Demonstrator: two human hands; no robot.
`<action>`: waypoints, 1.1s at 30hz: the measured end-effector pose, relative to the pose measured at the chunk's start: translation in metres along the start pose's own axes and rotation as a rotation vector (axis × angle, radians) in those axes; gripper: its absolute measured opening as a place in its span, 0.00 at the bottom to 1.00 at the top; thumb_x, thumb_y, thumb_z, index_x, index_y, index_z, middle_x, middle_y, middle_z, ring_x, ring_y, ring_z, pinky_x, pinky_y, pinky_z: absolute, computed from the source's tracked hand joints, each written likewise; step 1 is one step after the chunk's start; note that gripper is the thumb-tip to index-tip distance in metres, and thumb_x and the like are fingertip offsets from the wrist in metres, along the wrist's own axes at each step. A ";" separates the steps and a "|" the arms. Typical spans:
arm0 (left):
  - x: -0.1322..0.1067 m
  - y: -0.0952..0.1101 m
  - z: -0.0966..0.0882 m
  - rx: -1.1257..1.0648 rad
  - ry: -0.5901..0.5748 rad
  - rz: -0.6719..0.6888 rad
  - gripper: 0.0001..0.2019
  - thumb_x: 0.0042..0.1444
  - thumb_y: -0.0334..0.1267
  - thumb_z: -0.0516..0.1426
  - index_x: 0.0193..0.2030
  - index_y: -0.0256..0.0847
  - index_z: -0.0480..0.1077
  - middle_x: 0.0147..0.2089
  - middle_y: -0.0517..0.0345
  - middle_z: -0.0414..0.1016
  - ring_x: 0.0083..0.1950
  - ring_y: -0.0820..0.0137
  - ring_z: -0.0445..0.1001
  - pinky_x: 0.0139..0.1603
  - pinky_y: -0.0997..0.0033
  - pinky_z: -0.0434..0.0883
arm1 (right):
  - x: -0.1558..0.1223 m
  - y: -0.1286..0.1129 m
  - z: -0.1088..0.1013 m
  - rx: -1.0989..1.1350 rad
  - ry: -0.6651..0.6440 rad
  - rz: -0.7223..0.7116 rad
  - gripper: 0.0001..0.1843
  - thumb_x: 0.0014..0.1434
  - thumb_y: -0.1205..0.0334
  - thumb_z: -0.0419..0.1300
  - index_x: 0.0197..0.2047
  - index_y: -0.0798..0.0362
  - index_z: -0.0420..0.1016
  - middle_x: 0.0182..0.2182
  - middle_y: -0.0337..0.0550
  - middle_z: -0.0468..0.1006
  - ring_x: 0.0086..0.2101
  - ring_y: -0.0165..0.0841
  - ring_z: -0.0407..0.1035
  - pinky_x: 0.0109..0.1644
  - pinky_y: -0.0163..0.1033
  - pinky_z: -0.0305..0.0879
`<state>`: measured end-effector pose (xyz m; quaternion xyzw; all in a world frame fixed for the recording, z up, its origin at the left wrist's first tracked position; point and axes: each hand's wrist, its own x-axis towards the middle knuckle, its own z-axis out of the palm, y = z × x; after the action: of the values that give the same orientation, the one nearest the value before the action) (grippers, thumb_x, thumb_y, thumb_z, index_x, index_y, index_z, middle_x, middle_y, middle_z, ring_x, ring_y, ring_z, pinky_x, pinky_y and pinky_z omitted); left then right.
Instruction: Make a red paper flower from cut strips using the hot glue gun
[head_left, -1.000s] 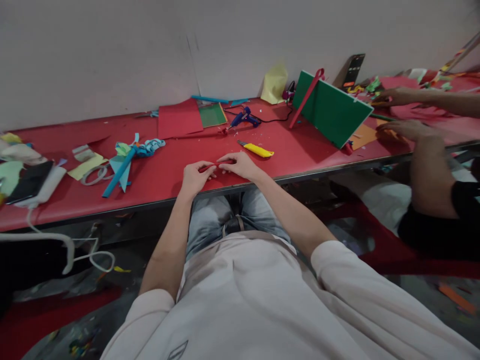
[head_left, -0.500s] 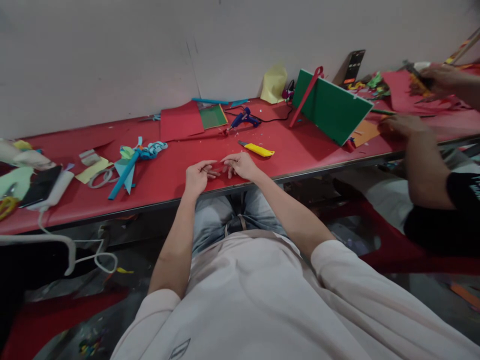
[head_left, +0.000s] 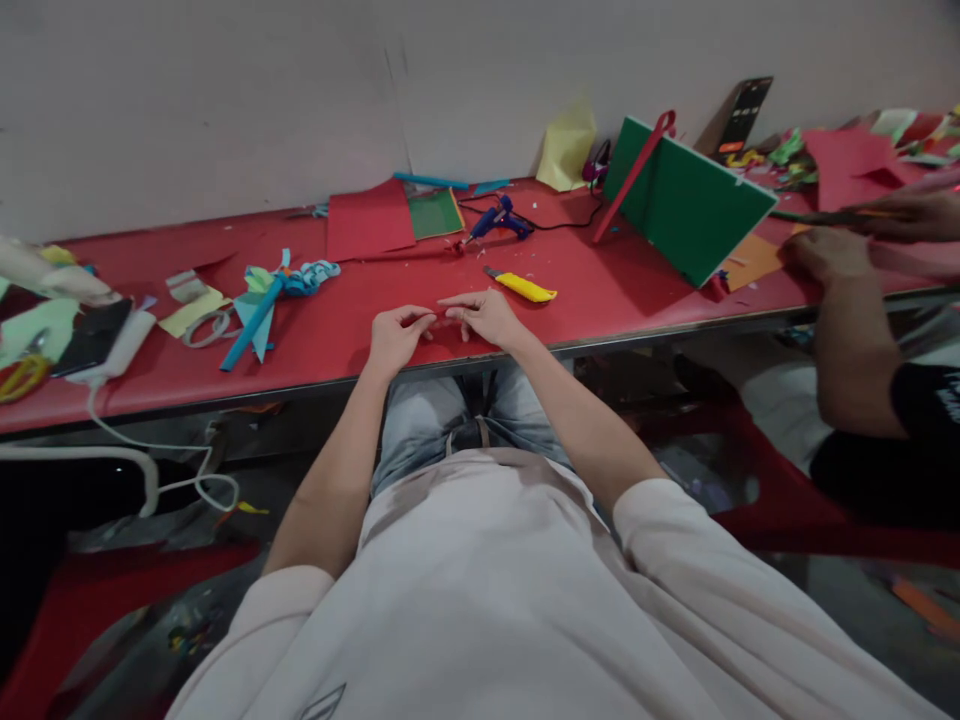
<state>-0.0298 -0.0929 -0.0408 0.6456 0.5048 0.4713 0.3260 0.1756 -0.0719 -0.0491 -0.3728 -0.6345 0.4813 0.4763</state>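
My left hand [head_left: 395, 337] and my right hand [head_left: 484, 313] meet over the near edge of the red table [head_left: 337, 335]. Their fingertips pinch a small red paper strip [head_left: 441, 318] between them. The strip is thin and blends with the red surface, so its shape is hard to make out. Just beyond my right hand lies a yellow utility knife [head_left: 522, 286]. Farther back lies a blue glue gun [head_left: 496, 221] with its black cord.
A folded green board [head_left: 686, 200] with a red strip leaning on it stands at right. Red and green paper sheets [head_left: 390, 218], blue paper crafts [head_left: 259, 305], tape and a phone [head_left: 90, 338] lie at left. Another person's arms [head_left: 847, 300] work at far right.
My hands stay together on the red strip, with the fingertips shifting slightly. The camera view tilted a little. The other person's far hand drew back toward the table edge.
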 end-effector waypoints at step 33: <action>0.006 0.001 0.002 -0.122 -0.063 0.009 0.12 0.60 0.45 0.68 0.43 0.39 0.80 0.31 0.58 0.81 0.26 0.74 0.75 0.34 0.73 0.74 | -0.008 -0.013 -0.003 -0.093 0.061 -0.041 0.19 0.64 0.46 0.65 0.35 0.56 0.81 0.26 0.40 0.82 0.21 0.25 0.65 0.32 0.34 0.67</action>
<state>-0.0274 -0.0874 -0.0393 0.6413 0.4619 0.4822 0.3781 0.1804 -0.0819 -0.0383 -0.3958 -0.6489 0.4299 0.4874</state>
